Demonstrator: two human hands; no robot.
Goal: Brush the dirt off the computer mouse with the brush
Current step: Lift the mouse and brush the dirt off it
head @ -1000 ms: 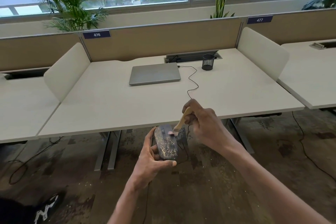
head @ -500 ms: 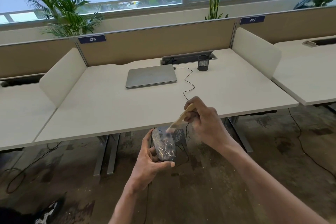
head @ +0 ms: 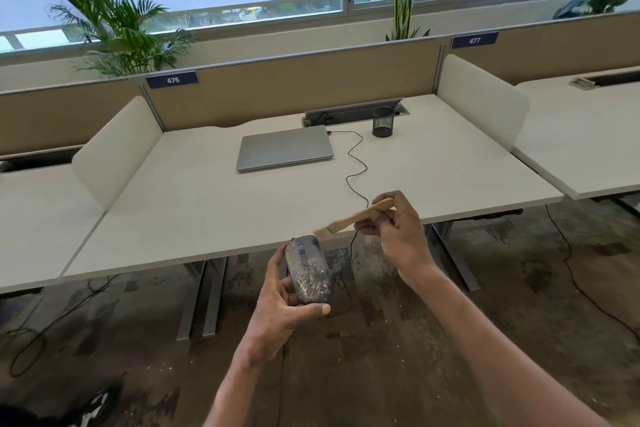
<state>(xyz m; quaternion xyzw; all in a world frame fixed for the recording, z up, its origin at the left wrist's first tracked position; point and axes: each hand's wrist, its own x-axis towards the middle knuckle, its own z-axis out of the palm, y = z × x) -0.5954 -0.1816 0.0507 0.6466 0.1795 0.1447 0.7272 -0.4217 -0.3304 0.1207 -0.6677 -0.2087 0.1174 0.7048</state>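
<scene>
The left hand (head: 287, 302) cradled the computer mouse (head: 308, 269) from below and behind, thumb curled round its near end and fingers wrapped up its left side, so the speckled top faced up and stayed clear for brushing. It was held out in the air just off the front edge of the surface (head: 207, 211), over the floor (head: 450, 340), I'd guess so the dirt would drop there rather than onto the desk. Pale flecks covered most of the mouse's back, so the job looked well short of done.

The right hand (head: 401, 236) pinched the wooden handle of the brush (head: 360, 217) between thumb and curled fingers. The bristles pointed down and left, near the front tip of the mouse; they were smeared, and I couldn't say whether they touched it.

The mouse's thin cable (head: 356, 163) ran back across the surface to a closed laptop (head: 284, 151) near the rear edge, with a black mesh pen cup (head: 383, 121) beside it to the right.
</scene>
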